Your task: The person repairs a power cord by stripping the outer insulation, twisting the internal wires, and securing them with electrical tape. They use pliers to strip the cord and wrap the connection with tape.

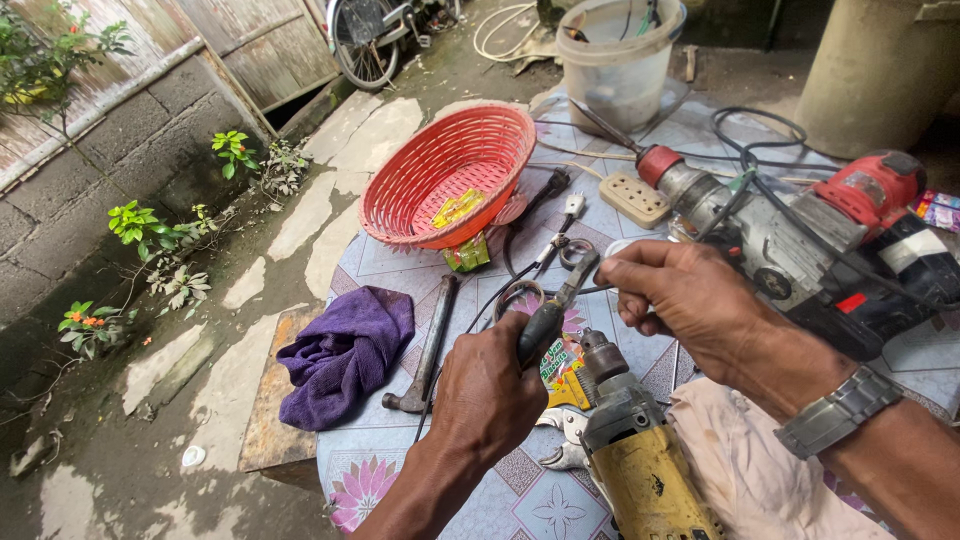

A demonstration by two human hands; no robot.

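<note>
Over the table (400, 262), pliers (556, 302) are clamped in the left hand (487, 388), nose angled up-right toward the wire (590, 291) pinched by the right hand (680, 300).

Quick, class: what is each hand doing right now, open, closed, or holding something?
Left hand: closed on the pliers.
Right hand: fingers closed, pinching a thin wire.

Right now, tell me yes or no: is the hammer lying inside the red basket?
No. The hammer lies flat on the patterned table, between the purple cloth and the left hand, outside the red basket.
</note>
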